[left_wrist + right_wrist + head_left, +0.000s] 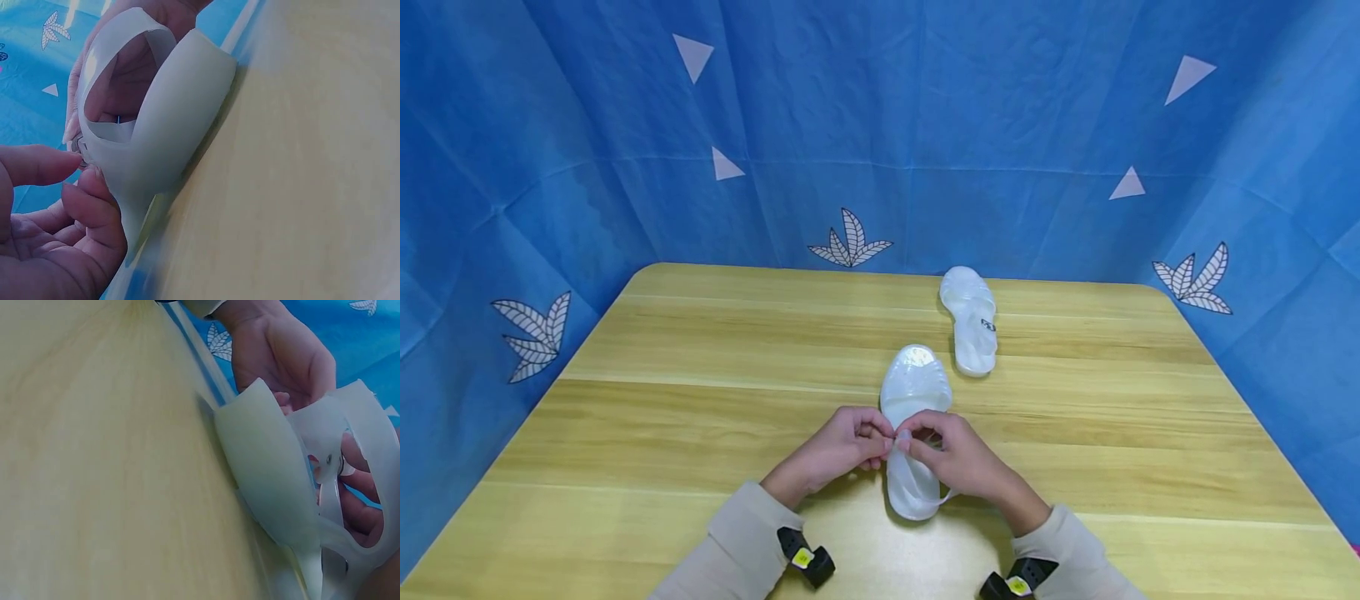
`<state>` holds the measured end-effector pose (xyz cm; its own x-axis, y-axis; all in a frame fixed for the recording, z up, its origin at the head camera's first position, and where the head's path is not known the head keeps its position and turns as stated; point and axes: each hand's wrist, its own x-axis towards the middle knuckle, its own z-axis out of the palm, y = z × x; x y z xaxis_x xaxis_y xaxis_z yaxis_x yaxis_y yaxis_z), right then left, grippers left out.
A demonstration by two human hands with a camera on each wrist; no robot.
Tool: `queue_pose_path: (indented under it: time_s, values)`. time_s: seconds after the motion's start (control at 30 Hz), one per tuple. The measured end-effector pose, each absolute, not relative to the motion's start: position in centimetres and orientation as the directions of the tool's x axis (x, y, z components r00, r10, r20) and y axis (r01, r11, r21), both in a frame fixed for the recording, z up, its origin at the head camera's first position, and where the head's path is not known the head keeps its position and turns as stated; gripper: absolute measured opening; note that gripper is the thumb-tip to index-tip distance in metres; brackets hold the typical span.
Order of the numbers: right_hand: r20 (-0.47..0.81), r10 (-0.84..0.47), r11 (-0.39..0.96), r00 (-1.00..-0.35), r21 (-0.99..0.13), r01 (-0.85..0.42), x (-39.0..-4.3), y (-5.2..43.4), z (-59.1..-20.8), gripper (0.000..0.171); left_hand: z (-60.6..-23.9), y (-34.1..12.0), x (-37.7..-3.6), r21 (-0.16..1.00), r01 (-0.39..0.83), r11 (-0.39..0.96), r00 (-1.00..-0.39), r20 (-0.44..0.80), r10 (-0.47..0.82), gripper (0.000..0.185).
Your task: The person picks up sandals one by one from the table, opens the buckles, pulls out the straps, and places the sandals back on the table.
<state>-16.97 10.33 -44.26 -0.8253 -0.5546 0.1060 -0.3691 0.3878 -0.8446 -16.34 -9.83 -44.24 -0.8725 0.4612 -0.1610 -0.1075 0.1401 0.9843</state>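
A translucent white jelly sandal (916, 383) lies on the table, toe pointing away, between my two hands. My left hand (850, 442) pinches the small metal buckle (77, 145) at the sandal's left side between thumb and fingertips. Close against it, my right hand (958, 454) pinches the end of the ankle strap (904, 437). In the left wrist view the strap loops round the sandal's heel (181, 94), with the right palm behind it. The right wrist view has the right fingers (361, 509) showing through the strap's loop, partly covered by it.
A second white sandal (967, 321) with a small dark mark lies farther back, near the table's rear edge. The wood-grain table (700, 350) meets a blue patterned curtain (910, 125) behind and at both sides. Each wrist wears a black camera band (805, 557).
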Motion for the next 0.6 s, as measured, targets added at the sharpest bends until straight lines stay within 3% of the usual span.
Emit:
queue_pose_path:
  time_s: [0.6]
  values:
    - [0.119,-0.48,0.384,-0.869,-0.862,-0.331,-16.73,9.99,-44.35,0.015,-44.64,-9.74,-16.45,0.989,-0.097,0.114,-0.872,-0.14,0.469,0.012]
